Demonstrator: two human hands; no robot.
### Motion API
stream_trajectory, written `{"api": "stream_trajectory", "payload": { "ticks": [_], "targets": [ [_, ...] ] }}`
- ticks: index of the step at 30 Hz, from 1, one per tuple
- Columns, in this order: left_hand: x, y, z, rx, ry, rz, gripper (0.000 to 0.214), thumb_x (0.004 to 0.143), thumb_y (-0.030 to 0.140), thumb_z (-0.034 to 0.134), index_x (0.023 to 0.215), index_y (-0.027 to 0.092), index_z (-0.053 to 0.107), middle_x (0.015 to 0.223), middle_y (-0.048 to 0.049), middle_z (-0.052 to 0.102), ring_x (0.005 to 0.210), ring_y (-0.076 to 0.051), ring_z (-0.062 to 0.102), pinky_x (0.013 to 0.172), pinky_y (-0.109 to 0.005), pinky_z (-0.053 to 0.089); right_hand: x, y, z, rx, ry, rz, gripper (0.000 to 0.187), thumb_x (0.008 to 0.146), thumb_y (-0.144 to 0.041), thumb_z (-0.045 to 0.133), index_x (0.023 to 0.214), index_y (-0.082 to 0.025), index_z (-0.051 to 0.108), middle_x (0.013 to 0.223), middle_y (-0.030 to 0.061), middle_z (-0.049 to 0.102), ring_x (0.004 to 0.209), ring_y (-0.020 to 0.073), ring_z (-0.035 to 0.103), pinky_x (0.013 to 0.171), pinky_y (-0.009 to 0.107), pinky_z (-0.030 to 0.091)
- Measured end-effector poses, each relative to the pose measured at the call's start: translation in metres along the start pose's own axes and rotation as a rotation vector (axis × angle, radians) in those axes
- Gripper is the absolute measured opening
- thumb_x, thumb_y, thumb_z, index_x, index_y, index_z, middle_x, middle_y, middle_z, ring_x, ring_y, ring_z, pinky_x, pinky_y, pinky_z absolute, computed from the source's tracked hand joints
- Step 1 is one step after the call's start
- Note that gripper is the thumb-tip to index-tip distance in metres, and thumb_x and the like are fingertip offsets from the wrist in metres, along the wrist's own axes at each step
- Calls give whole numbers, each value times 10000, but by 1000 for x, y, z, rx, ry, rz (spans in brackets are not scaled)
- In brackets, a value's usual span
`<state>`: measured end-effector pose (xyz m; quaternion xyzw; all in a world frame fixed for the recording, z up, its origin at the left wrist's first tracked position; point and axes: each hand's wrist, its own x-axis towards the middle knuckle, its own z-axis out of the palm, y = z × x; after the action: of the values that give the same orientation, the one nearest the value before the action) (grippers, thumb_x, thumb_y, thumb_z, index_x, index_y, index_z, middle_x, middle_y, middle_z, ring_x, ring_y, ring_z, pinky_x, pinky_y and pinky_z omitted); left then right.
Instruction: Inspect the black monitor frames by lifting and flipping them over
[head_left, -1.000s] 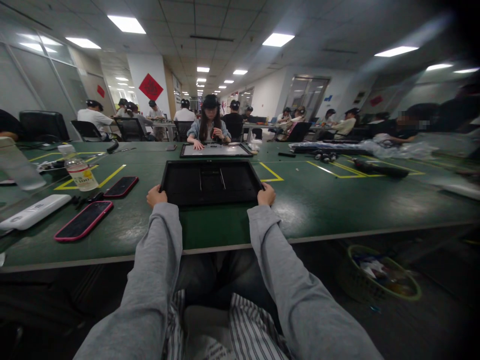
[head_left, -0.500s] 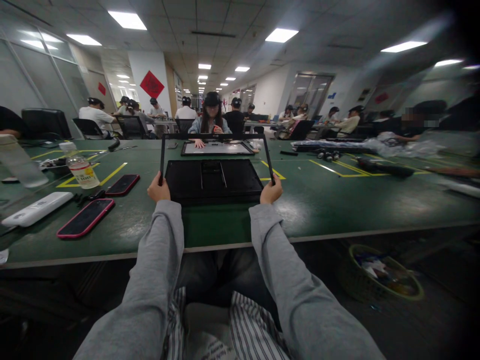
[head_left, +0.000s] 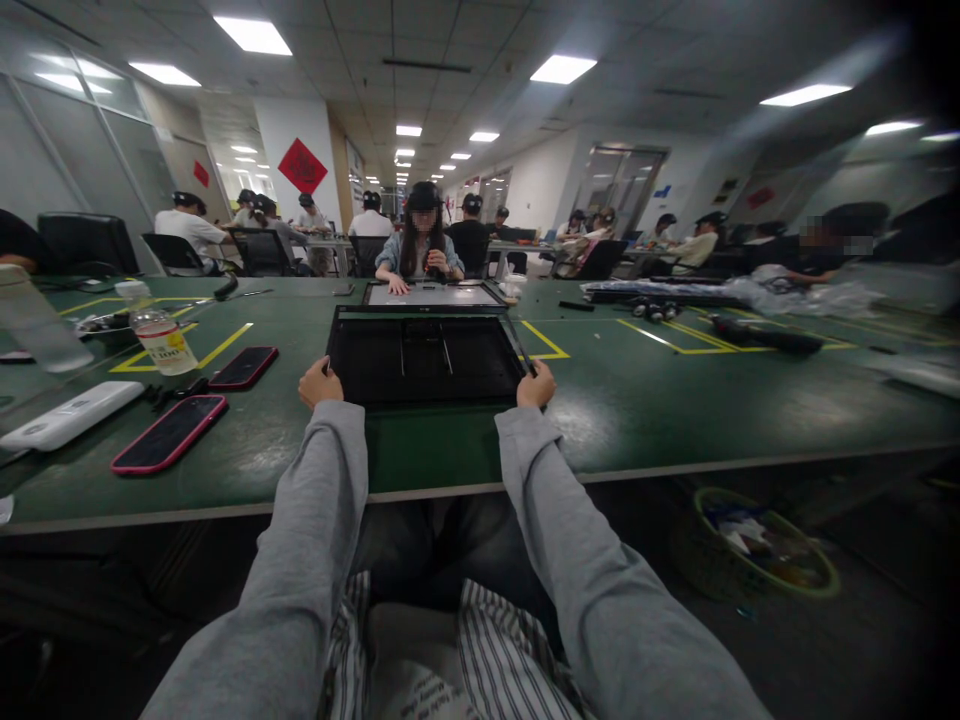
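My left hand (head_left: 321,386) and my right hand (head_left: 536,386) are closed on the two sides of a thin black bezel frame (head_left: 427,309), like that of a monitor. The frame leans forward, low over a shallow black panel (head_left: 484,352) that lies on the green table. Its far bar runs along the panel's far edge; whether the two touch I cannot tell. Metal strips run across the middle of the panel's inside. The frame's near ends are partly hidden by my fingers.
Across the table (head_left: 637,420) sits a person (head_left: 420,245) with one hand on a grey screen panel (head_left: 457,294). To my left are two phones (head_left: 171,434), a white power bank (head_left: 71,414) and a bottle (head_left: 163,340). A waste basket (head_left: 765,550) stands at lower right.
Both my hands have tipped the bezel frame down and forward, from nearly upright to low over the black panel. My right hand has shifted slightly inward.
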<state>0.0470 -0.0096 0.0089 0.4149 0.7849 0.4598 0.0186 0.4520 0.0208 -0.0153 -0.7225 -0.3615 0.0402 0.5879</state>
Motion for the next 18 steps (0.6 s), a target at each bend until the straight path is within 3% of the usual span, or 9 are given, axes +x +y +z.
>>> {"api": "stream_trajectory", "payload": {
  "ticks": [8, 18],
  "targets": [
    [-1, -4, 3, -102, -6, -52, 430, 826, 165, 612, 1231, 265, 717, 1176, -129, 721, 1138, -312, 637, 1006, -485, 462, -3, -2, -3, -14, -29, 29, 527, 779, -41, 464, 1225, -158, 721, 1186, 133, 728, 1113, 244, 651, 1061, 411, 433],
    [-2, -4, 4, -70, 14, -58, 451, 839, 157, 579, 1255, 271, 709, 1185, -162, 709, 1142, -351, 638, 978, -537, 475, -7, -7, -4, -53, -74, 47, 566, 765, -30, 470, 1264, -161, 706, 1216, 139, 715, 1141, 252, 638, 1065, 423, 434]
  ]
}}
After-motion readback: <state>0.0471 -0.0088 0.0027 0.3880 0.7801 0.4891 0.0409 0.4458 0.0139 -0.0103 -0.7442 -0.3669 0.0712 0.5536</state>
